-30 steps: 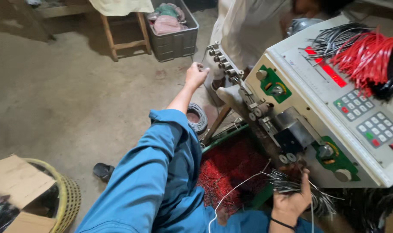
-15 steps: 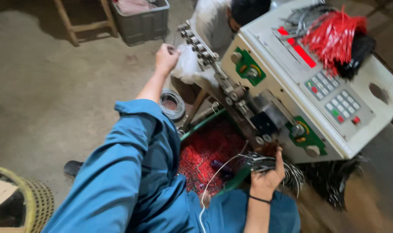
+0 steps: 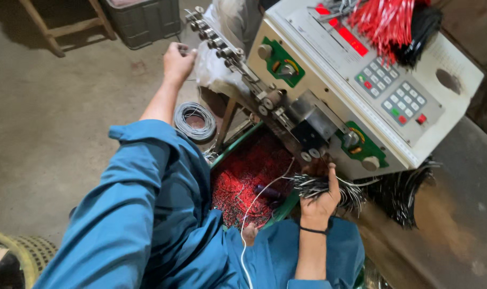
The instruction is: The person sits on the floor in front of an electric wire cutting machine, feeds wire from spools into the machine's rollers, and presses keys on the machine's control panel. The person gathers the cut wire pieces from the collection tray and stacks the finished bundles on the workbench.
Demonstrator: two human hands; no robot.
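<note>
My left hand (image 3: 177, 63) reaches out to the roller end (image 3: 214, 37) of a white wire-cutting machine (image 3: 356, 80) and is closed there; a thin wire may run through it, but I cannot make it out. My right hand (image 3: 319, 195) grips a bundle of short cut black wires (image 3: 321, 186) just below the machine's outlet. Under the machine stands a green bin (image 3: 238, 144) full of red wire scraps (image 3: 249, 179). A white cord (image 3: 249, 214) trails over my blue-clad lap.
A coil of grey wire (image 3: 194, 121) lies on the concrete floor. More black cut wires (image 3: 401, 190) pile under the machine's right side. Red and black wire bundles (image 3: 393, 21) rest on top. A wooden stool (image 3: 61, 27), grey crate (image 3: 142, 18) and woven basket (image 3: 24, 251) stand around.
The view has swung right and down, so the machine now fills the upper right. My right hand has closed further around the black wire bundle. My left hand stays at the rollers.
</note>
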